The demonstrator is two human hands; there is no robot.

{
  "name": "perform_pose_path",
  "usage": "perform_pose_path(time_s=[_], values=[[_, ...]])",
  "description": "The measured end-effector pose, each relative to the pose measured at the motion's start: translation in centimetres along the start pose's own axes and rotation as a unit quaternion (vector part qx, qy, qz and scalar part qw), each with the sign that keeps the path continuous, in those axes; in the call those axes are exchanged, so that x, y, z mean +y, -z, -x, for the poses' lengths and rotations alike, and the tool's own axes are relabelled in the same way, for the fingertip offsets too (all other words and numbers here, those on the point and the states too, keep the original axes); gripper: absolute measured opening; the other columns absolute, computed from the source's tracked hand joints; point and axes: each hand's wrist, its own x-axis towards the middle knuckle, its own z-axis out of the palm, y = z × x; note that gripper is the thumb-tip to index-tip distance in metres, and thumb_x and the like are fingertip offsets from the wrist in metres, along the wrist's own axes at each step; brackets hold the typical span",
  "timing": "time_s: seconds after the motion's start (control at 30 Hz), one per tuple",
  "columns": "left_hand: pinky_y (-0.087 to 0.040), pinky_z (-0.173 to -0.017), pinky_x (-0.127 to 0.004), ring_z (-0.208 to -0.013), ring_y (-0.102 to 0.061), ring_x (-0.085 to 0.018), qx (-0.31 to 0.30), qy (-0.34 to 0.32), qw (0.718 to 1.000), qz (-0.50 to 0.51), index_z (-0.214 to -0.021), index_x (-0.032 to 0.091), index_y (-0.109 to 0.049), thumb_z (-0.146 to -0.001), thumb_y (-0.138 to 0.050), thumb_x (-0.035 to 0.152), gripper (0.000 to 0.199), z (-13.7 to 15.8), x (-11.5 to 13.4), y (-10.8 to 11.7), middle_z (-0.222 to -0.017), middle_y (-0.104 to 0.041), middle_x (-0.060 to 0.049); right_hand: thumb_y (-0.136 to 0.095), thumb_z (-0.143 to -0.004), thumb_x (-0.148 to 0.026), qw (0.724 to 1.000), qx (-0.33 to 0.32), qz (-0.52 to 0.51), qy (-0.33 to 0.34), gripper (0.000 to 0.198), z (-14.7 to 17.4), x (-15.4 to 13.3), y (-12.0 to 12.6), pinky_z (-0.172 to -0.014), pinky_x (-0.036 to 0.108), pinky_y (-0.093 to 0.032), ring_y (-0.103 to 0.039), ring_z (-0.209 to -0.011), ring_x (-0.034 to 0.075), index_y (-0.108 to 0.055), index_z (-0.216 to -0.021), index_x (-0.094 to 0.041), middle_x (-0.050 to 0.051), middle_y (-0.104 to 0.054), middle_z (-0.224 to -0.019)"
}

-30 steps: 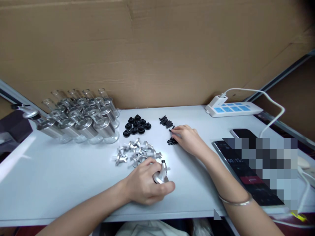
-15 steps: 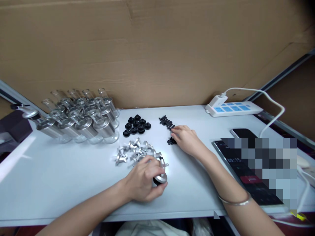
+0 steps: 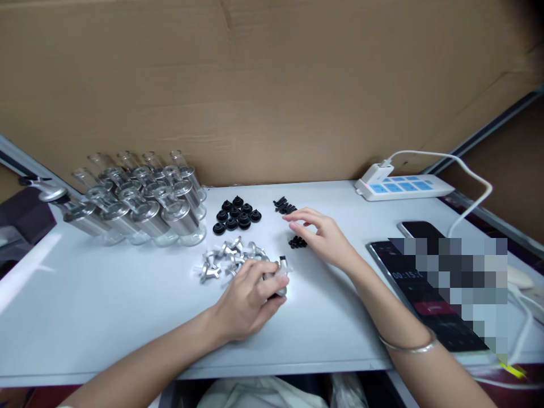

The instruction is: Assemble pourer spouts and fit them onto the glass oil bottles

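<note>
Near me, the left hand has its grip wrapped around one spout. The right hand, grip parted and seemingly holding nothing, is closer to the strips, just beyond it, their row slanting far left to near right. Bunched loose spouts, beads and strips defeat my counting; roughly nine stoppers, a dozen-odd bottles far left.

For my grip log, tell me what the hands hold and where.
The left hand grips a silver spout around its wide lower part, leaving the black tip uncovered. The right hand appears to hold nothing.
</note>
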Motion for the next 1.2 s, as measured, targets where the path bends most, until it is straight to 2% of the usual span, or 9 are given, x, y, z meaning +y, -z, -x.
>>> perform_pose_path(time_s=[0.07, 0.17, 0.37, 0.5, 0.63, 0.73, 0.93, 1.1, 1.2], values=[[-0.047, -0.076, -0.033, -0.092, -0.056, -0.019, 0.001, 0.033, 0.999, 0.027, -0.119, 0.018, -0.038, -0.096, -0.037, 0.020, 0.024, 0.1, -0.1, 0.0, -0.097, -0.056, -0.010, -0.058, -0.086, -0.034, 0.983, -0.081, -0.165, 0.021, 0.022, 0.3, -1.3, 0.2, -0.080, 0.033, -0.049, -0.062, -0.093, 0.020, -0.071, -0.099, -0.021, 0.007, -0.068, -0.101], [-0.048, -0.078, -0.036, -0.092, -0.056, -0.020, 0.012, 0.065, 0.994, 0.089, -0.121, 0.019, -0.036, -0.098, -0.033, 0.028, 0.026, 0.4, -0.3, -0.3, -0.098, -0.057, -0.010, -0.065, -0.082, -0.032, 0.929, -0.191, -0.315, 0.029, 0.017, 0.8, -2.5, -0.1, -0.075, 0.028, -0.049, -0.063, -0.084, 0.014, -0.073, -0.093, -0.023, 0.004, -0.067, -0.093], [-0.050, -0.076, -0.036, -0.084, -0.060, -0.017, 0.031, 0.105, 0.981, 0.163, -0.124, 0.024, -0.033, -0.097, -0.034, 0.037, 0.030, 1.5, -0.4, -1.1, -0.105, -0.055, -0.011, -0.072, -0.077, -0.034, 0.879, -0.225, -0.421, 0.017, 0.014, 0.9, -2.4, -0.7, -0.070, 0.024, -0.048, -0.060, -0.076, 0.010, -0.075, -0.085, -0.022, 0.001, -0.066, -0.083], [-0.052, -0.075, -0.036, -0.071, -0.060, -0.013, 0.025, 0.137, 0.972, 0.189, -0.125, 0.024, -0.031, -0.096, -0.037, 0.042, 0.035, 2.1, -0.5, -1.2, -0.111, -0.056, -0.012, -0.070, -0.078, -0.039, 0.890, -0.218, -0.400, 0.011, 0.022, 0.9, -2.5, -0.6, -0.069, 0.026, -0.047, -0.058, -0.072, 0.011, -0.071, -0.080, -0.017, 0.001, -0.063, -0.079], [-0.050, -0.066, -0.031, -0.069, -0.060, -0.014, 0.003, 0.171, 0.970, 0.170, -0.120, 0.023, -0.035, -0.095, -0.039, 0.044, 0.033, 1.7, -0.6, -0.9, -0.099, -0.064, -0.010, -0.057, -0.087, -0.046, 0.925, -0.173, -0.337, 0.019, 0.031, 1.3, -3.0, -1.1, -0.066, 0.026, -0.044, -0.053, -0.067, 0.011, -0.060, -0.076, -0.017, 0.000, -0.056, -0.072], [-0.048, -0.061, -0.029, -0.059, -0.057, -0.011, 0.015, 0.186, 0.968, 0.170, -0.120, 0.022, -0.036, -0.096, -0.033, 0.046, 0.034, 1.2, -0.7, -0.6, -0.095, -0.065, -0.008, -0.044, -0.093, -0.048, 0.940, -0.175, -0.291, 0.032, 0.034, 1.6, -3.3, -1.6, -0.066, 0.026, -0.042, -0.050, -0.068, 0.012, -0.052, -0.078, -0.018, 0.000, -0.053, -0.072], [-0.046, -0.075, -0.035, -0.089, -0.062, -0.019, 0.013, 0.056, 0.998, 0.018, -0.120, 0.020, -0.037, -0.097, -0.038, 0.038, 0.029, -0.1, -0.6, 0.1, -0.096, -0.065, -0.010, -0.032, -0.094, -0.055, 0.959, -0.169, -0.216, 0.066, 0.045, 1.6, -3.6, -1.7, -0.063, 0.026, -0.036, -0.043, -0.065, 0.012, -0.045, -0.071, -0.019, -0.001, -0.045, -0.069], [-0.041, -0.072, -0.032, -0.079, -0.061, -0.017, 0.010, 0.016, 1.000, -0.012, -0.118, 0.017, -0.036, -0.099, -0.031, 0.037, 0.028, -0.6, -0.5, 0.4, -0.092, -0.065, -0.008, -0.037, -0.089, -0.062, 0.952, -0.191, -0.239, 0.015, 0.051, 1.7, -3.9, -1.5, -0.052, 0.025, -0.026, -0.029, -0.055, 0.010, -0.037, -0.061, -0.020, -0.005, -0.031, -0.059], [-0.037, -0.072, -0.032, -0.070, -0.060, -0.015, 0.008, -0.003, 1.000, -0.025, -0.120, 0.018, -0.034, -0.099, -0.024, 0.041, 0.033, -0.6, -0.6, 0.6, -0.088, -0.067, -0.005, -0.042, -0.086, -0.062, 0.925, -0.233, -0.300, -0.013, 0.052, 1.8, -3.9, -1.6, -0.048, 0.024, -0.022, -0.024, -0.050, 0.008, -0.034, -0.058, -0.020, -0.007, -0.028, -0.055]])
